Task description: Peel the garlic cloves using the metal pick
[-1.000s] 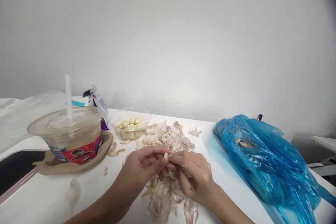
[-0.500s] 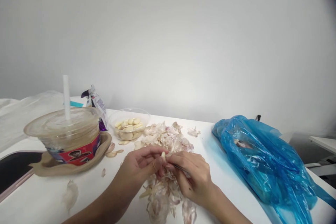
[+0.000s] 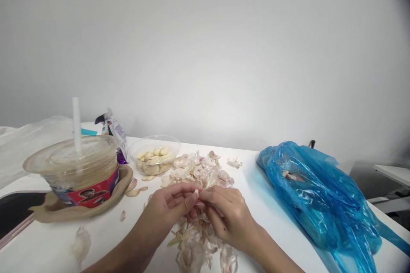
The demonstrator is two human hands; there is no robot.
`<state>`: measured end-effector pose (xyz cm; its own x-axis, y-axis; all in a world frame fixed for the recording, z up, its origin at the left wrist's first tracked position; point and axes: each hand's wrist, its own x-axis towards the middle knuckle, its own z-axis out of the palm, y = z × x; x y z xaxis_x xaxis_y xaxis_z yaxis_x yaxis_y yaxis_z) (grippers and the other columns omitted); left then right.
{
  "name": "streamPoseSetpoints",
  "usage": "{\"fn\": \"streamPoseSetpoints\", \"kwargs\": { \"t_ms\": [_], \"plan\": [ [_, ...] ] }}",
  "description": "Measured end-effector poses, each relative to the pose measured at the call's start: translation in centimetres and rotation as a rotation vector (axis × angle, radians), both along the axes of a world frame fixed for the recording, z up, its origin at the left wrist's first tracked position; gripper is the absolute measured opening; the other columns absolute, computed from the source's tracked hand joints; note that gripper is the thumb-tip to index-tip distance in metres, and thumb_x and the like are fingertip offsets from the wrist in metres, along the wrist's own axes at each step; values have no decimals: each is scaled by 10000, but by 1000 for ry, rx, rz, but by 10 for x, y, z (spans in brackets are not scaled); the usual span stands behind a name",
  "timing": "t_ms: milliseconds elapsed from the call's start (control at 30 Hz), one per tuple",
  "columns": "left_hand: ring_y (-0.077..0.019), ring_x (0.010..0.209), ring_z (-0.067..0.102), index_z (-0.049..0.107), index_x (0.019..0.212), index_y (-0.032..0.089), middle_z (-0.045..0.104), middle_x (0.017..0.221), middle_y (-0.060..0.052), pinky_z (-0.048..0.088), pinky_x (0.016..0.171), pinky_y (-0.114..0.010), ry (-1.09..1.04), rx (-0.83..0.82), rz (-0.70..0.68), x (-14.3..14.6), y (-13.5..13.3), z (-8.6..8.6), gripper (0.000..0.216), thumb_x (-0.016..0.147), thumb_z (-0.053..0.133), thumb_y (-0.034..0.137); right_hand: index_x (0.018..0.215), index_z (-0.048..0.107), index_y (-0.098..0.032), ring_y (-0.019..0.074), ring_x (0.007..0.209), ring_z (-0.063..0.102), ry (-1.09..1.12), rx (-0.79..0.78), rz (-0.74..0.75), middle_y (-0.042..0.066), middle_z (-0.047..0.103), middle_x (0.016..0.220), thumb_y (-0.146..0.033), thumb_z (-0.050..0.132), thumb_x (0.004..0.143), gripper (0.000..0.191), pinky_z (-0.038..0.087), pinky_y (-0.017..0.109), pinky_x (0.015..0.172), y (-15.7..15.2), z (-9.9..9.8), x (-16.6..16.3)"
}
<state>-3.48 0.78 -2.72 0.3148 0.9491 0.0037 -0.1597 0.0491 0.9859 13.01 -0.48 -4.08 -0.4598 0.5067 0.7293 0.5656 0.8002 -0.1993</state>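
My left hand (image 3: pixel 168 207) pinches a small pale garlic clove (image 3: pixel 196 193) between thumb and fingers, just above the white table. My right hand (image 3: pixel 226 217) meets it from the right, fingers closed, with a thin metal tool under its fingers pressed to the clove. Both hands hover over a heap of papery garlic skins (image 3: pixel 200 239). A second heap of skins (image 3: pixel 201 167) lies just behind the hands. A clear plastic bowl (image 3: pixel 156 158) of peeled cloves stands behind and to the left.
A lidded drink cup with a white straw (image 3: pixel 77 170) stands at left on a brown paper holder. A dark phone (image 3: pixel 16 215) lies at the left edge. A crumpled blue plastic bag (image 3: pixel 317 196) covers the right of the table. A snack wrapper (image 3: pixel 113 130) is behind the cup.
The view has shifted slightly, so everything sits a little lower and to the left. The hands stay together on the clove; less of it shows above the fingers.
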Motion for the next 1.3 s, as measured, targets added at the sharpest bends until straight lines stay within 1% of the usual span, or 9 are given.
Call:
{"fn": "streamPoseSetpoints", "kwargs": {
  "t_ms": [100, 200, 400, 533, 667, 800, 967, 1100, 1300],
  "plan": [
    [-118, 539, 543, 709, 810, 169, 661, 571, 20, 432, 532, -220, 3, -23, 21, 2, -1, 4, 169, 666, 701, 258, 942, 566, -155, 147, 599, 579, -5, 11, -2, 38, 617, 685, -98, 383, 838, 218, 443, 255, 523, 1, 0, 0],
    [-112, 542, 541, 712, 811, 171, 654, 556, 30, 430, 537, -212, 2, -20, 9, 2, -2, 6, 159, 680, 691, 258, 951, 564, -153, 146, 598, 573, -11, 15, 1, 38, 613, 688, -96, 381, 838, 223, 444, 255, 526, 1, 0, 0],
    [-120, 584, 568, 704, 868, 187, 688, 639, 14, 445, 565, -221, -5, -13, -2, 1, 0, -1, 194, 692, 684, 266, 973, 554, -158, 145, 613, 583, 6, 37, 8, 42, 623, 698, -95, 377, 837, 232, 450, 254, 529, 0, 1, 0],
    [-117, 569, 562, 702, 880, 196, 665, 592, 26, 437, 550, -218, -11, 1, -20, 0, 0, -4, 197, 695, 684, 259, 965, 558, -159, 147, 616, 589, 18, 35, 14, 46, 629, 713, -89, 390, 834, 224, 448, 258, 527, -1, 0, 0],
    [-111, 559, 552, 698, 876, 200, 651, 565, 34, 430, 547, -216, -27, 4, -26, 0, -1, -2, 182, 704, 677, 256, 984, 554, -155, 153, 640, 597, 22, 35, 18, 52, 636, 740, -76, 401, 827, 233, 448, 263, 533, -1, -1, 1],
    [-107, 541, 543, 696, 814, 185, 639, 539, 36, 424, 536, -212, -20, -14, -4, 0, 0, -1, 143, 691, 688, 256, 1003, 551, -151, 152, 653, 600, 20, 36, 23, 54, 640, 752, -75, 398, 831, 242, 454, 261, 540, -1, -1, 0],
    [-114, 552, 548, 686, 816, 184, 658, 570, 24, 428, 539, -222, -28, -4, -29, 0, 1, -3, 147, 696, 681, 270, 1003, 554, -151, 147, 646, 598, 21, 48, 17, 50, 639, 746, -78, 400, 834, 240, 460, 258, 540, -1, 0, 0],
    [-109, 568, 552, 683, 821, 190, 662, 588, 27, 432, 554, -216, -22, -7, -18, -1, 0, -5, 143, 700, 680, 264, 994, 561, -143, 146, 632, 594, 23, 60, 21, 50, 635, 736, -82, 399, 832, 237, 462, 258, 532, -2, 1, 1],
    [-111, 560, 556, 679, 833, 186, 664, 585, 20, 431, 544, -216, -18, 18, -36, -1, 1, -6, 155, 703, 675, 270, 975, 565, -138, 151, 633, 595, 23, 43, 25, 56, 637, 731, -77, 409, 826, 225, 459, 261, 536, -2, 2, 0]
  ]
}}
